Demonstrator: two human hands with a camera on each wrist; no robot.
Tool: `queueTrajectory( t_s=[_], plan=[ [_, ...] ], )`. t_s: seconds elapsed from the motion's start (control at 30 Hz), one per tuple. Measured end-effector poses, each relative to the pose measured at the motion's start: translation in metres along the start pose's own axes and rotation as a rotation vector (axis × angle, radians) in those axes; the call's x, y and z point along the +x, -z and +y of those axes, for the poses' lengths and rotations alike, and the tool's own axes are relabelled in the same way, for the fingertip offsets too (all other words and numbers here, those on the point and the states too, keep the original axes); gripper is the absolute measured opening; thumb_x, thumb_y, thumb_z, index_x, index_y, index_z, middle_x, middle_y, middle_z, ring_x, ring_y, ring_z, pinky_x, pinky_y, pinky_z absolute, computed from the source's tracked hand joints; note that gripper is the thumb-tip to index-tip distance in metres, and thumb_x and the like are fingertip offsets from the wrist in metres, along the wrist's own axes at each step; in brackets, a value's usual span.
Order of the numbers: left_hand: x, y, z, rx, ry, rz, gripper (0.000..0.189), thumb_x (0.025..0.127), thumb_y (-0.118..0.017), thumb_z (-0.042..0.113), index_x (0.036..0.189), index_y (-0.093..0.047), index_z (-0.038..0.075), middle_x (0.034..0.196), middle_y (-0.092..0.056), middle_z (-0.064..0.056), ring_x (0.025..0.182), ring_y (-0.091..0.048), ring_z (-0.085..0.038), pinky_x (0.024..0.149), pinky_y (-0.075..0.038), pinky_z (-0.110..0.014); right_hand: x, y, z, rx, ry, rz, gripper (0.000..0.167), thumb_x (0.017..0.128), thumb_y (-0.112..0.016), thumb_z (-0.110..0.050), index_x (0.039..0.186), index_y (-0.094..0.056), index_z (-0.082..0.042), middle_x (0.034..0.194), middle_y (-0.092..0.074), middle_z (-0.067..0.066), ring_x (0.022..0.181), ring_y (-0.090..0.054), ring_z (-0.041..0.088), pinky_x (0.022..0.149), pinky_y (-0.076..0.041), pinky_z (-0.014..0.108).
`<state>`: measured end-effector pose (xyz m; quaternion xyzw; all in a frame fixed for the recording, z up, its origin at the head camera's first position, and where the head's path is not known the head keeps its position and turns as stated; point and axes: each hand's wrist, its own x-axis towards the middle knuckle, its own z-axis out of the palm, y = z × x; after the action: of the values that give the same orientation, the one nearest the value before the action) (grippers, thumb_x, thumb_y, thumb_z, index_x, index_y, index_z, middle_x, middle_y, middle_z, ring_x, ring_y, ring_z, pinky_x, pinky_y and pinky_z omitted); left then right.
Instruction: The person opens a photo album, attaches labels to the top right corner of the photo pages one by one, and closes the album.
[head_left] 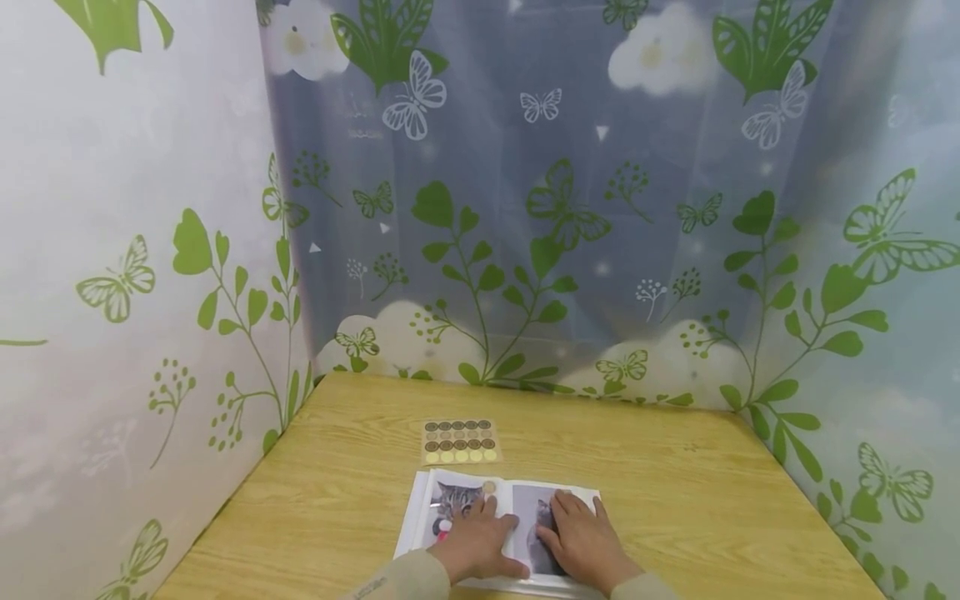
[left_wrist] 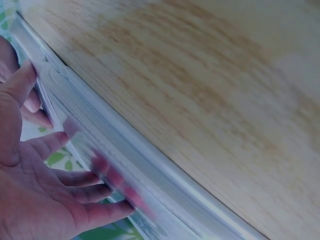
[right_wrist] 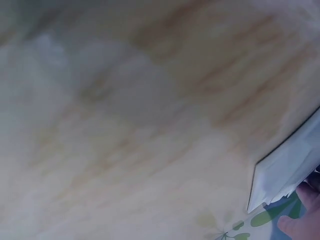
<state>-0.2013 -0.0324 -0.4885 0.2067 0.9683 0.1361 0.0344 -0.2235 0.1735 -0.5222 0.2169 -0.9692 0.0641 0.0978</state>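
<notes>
An open photo album (head_left: 411, 518) with clear page sleeves lies near the table's front. My left hand (head_left: 480, 540) rests on its left page, fingers spread, partly covering a tabby cat photo (head_left: 452, 497). A small round tan sticker (head_left: 490, 487) shows at that photo's upper right corner. On the right page, my right hand (head_left: 588, 542) lies flat over another cat photo (head_left: 527, 508), hiding part of it. In the left wrist view, the left hand's (left_wrist: 60, 195) fingertips touch the page beside the stacked leaves (left_wrist: 107, 132). Only part of the right hand (right_wrist: 306, 217) shows in the right wrist view.
Behind the album lies a sheet of round stickers (head_left: 461, 442) in rows of dark brown, tan and pale yellow. The wood-grain table (head_left: 360, 442) is enclosed by leaf-and-butterfly printed curtains (head_left: 495, 250) at the back and both sides.
</notes>
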Motion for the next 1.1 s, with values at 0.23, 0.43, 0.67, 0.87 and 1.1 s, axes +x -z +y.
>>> queueTrajectory(
  t_s=[0.23, 0.43, 0.67, 0.87, 1.1],
  plan=[
    [0.001, -0.001, 0.0, 0.013, -0.002, 0.002, 0.075, 0.075, -0.076, 0.061, 0.134, -0.061, 0.017, 0.148, -0.043, -0.025, 0.139, -0.035, -0.045, 0.105, -0.034, -0.068, -0.005, 0.004, 0.002, 0.025, -0.017, 0.012, 0.061, 0.1, -0.052, -0.044, 0.134, -0.055, 0.006, 0.138, -0.054, 0.021, 0.131, -0.048, 0.037, 0.108, -0.027, 0.068],
    [0.002, -0.003, -0.002, 0.017, -0.001, 0.007, 0.077, 0.074, -0.076, 0.063, 0.135, -0.06, 0.019, 0.148, -0.042, -0.025, 0.139, -0.034, -0.045, 0.105, -0.032, -0.069, -0.007, 0.002, 0.008, 0.046, -0.04, 0.049, 0.057, 0.1, -0.054, -0.041, 0.133, -0.057, 0.005, 0.136, -0.056, 0.02, 0.129, -0.049, 0.037, 0.107, -0.029, 0.067],
    [0.001, -0.004, -0.002, 0.008, 0.0, -0.005, 0.076, 0.075, -0.075, 0.062, 0.136, -0.06, 0.018, 0.149, -0.041, -0.025, 0.14, -0.033, -0.045, 0.106, -0.031, -0.069, -0.006, 0.002, 0.008, 0.064, -0.026, 0.061, 0.054, 0.099, -0.056, -0.039, 0.13, -0.059, 0.005, 0.132, -0.057, 0.02, 0.127, -0.05, 0.037, 0.105, -0.031, 0.068],
    [0.0, -0.004, -0.002, 0.01, 0.005, -0.007, 0.078, 0.075, -0.074, 0.063, 0.137, -0.059, 0.019, 0.15, -0.04, -0.025, 0.14, -0.032, -0.045, 0.106, -0.03, -0.069, 0.0, 0.001, 0.009, 0.047, -0.028, 0.067, 0.052, 0.099, -0.057, -0.04, 0.128, -0.059, 0.003, 0.129, -0.057, 0.019, 0.125, -0.051, 0.037, 0.105, -0.033, 0.066],
    [0.002, -0.004, -0.003, 0.022, 0.004, -0.006, 0.077, 0.075, -0.074, 0.064, 0.136, -0.059, 0.019, 0.149, -0.042, -0.024, 0.14, -0.033, -0.045, 0.105, -0.032, -0.068, 0.006, 0.002, 0.004, 0.055, -0.037, 0.049, 0.055, 0.098, -0.057, -0.041, 0.128, -0.058, 0.005, 0.131, -0.056, 0.022, 0.125, -0.05, 0.04, 0.106, -0.032, 0.066]
  ],
)
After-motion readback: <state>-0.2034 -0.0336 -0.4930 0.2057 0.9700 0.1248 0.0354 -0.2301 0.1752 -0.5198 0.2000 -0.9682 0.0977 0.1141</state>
